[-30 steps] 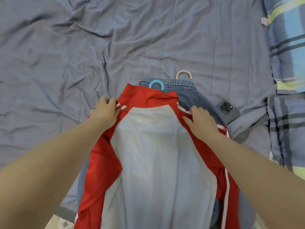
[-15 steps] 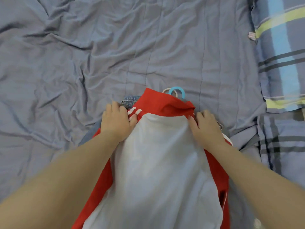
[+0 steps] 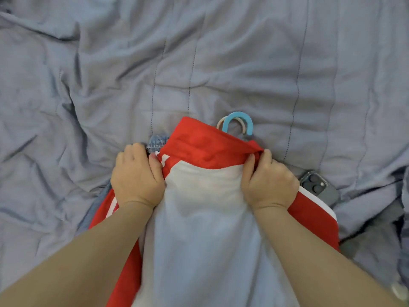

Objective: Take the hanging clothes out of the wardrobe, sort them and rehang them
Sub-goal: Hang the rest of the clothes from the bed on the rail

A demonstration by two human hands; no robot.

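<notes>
My left hand (image 3: 137, 176) and right hand (image 3: 269, 182) grip the jacket (image 3: 199, 218) by its shoulders, the best hold since it looks light, limp and slippery.

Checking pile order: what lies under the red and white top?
Beneath the top, a strip of denim peeks out beside the left hand, and a blue hook and a beige hook stick out beyond it. How many garments lie there is hidden.
</notes>
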